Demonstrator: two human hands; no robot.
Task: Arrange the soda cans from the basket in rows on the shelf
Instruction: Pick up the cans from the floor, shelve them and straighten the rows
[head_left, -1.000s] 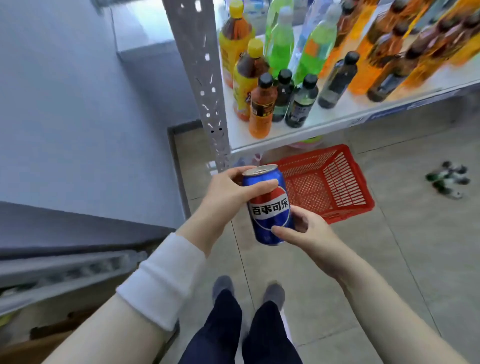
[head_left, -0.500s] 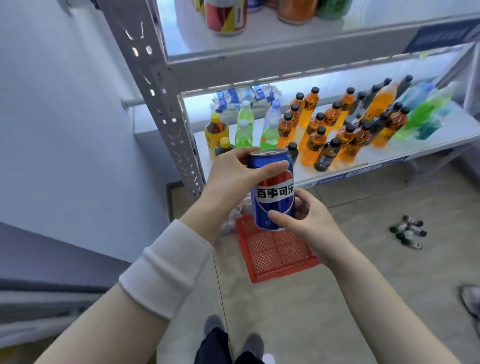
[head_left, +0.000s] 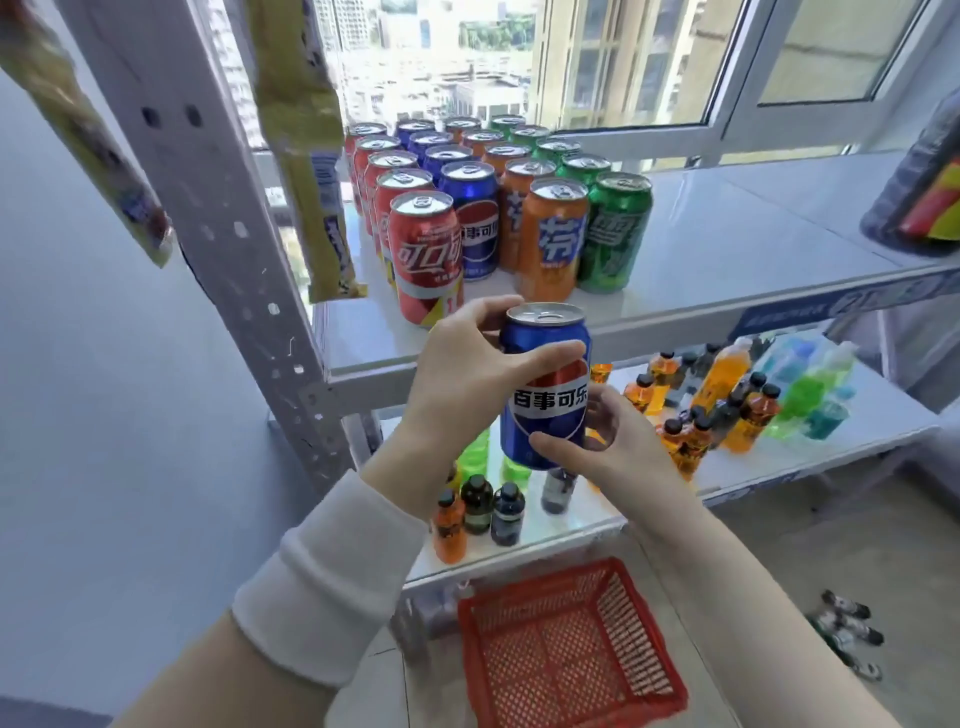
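From my feed, both hands are on one blue Pepsi can (head_left: 545, 395), held upright in the air just in front of the upper shelf (head_left: 727, 249), at about the level of its front edge and not resting on it. The left hand (head_left: 467, 374) has its grip closed round the top part of the can, with the thumb lying across the front below the rim and the fingers curled behind it. The right hand (head_left: 613, 447) has its grip closed round the lower part, thumb across the front near the base and fingers wrapped behind. A white sleeve (head_left: 332, 587) covers the left forearm.

On the upper shelf I see four rows of cans running back towards the window (head_left: 623, 62): a red Coca-Cola row (head_left: 426, 254) on the left, then a blue Pepsi row (head_left: 470, 218), an orange row (head_left: 553, 234) and a green row (head_left: 615, 228). The front can of the blue Pepsi row stands further back than the front cans of the rows either side of it.

The red basket (head_left: 561, 654) sits on the floor below my hands, beside the foot of the rack. The lower shelf (head_left: 831, 452) carries orange, green, blue and dark drink bottles (head_left: 722, 379). A few small bottles (head_left: 847, 634) lie on the floor to the right. Yellow packets (head_left: 306, 156) hang at the upper left, next to the rack's perforated upright (head_left: 218, 218)
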